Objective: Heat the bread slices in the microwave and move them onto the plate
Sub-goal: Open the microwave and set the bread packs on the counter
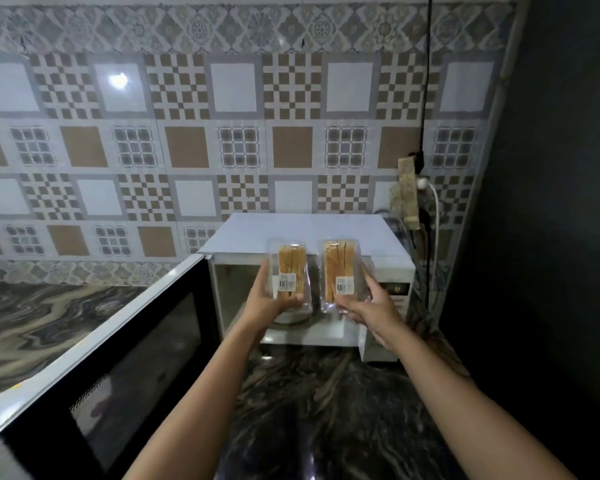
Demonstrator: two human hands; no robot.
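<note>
Behind both grips: microwave [309, 233], white, cavity exposed, door [118, 358] swung wide to the left of the left grip. Left grip [274, 299]: fingers curled round the lower end of a clear plastic bread pack [290, 268], held upright, label toward the camera. Right grip [364, 306]: likewise wrapped round the lower end of a second bread pack [340, 268], just beside the first and apart from it. Both packs hang level with the cavity mouth; whether outside it or at its threshold cannot be told. Turntable [291, 317]: below and beyond the left grip, partly hidden. Bench [326, 410]: dark marbled stone beneath the forearms. Plate: none in view. Status, as judged: door open; bread in hand, wrapper on; loading, heating and transfer to the plate all remain. Unwrapping may also be due.
</note>
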